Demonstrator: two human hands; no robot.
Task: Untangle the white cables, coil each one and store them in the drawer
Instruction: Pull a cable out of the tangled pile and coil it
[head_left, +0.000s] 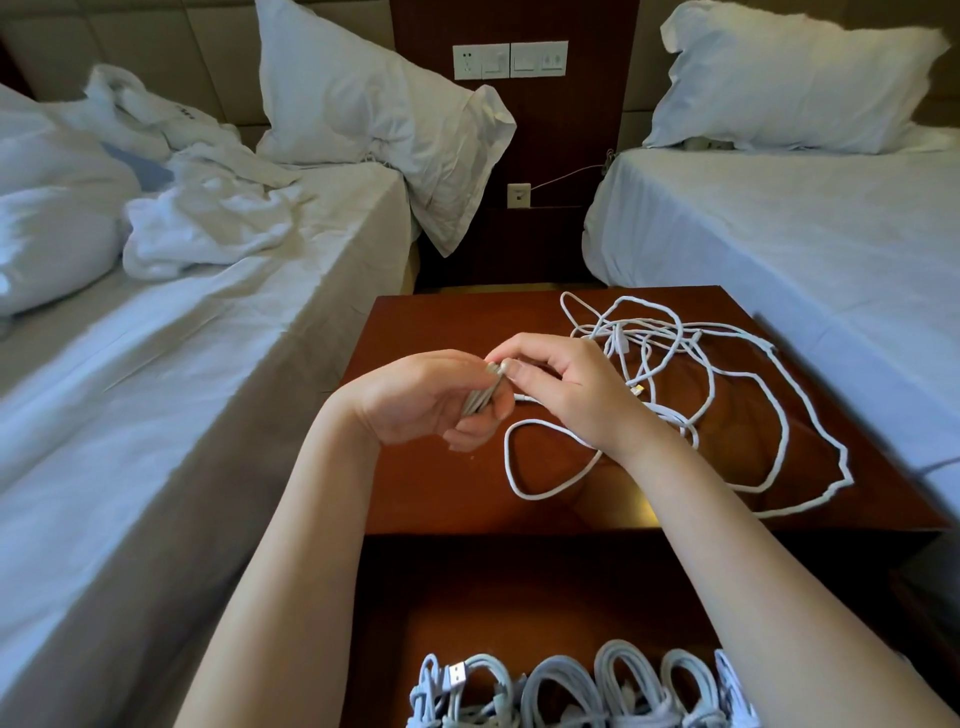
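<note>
Centrally: white cables (647, 332), a loose tangle spread over the right half of the red-brown surface (447, 483). One strand, folded into a short bundle (483, 395), sits clamped in the curled left grip (426, 400). The right grip (566, 384) pinches its top end, thumb against fingers. Coiled cables (582, 686), one row, lie in the open drawer (519, 597) below. Left bed (208, 364) and right bed (779, 234) flank the surface.

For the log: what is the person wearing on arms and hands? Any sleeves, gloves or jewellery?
The left hand and right hand are bare: no gloves, and no ring, watch or bracelet shows. The left forearm and right forearm are uncovered down to the frame's edge, so no sleeve is in view.
</note>
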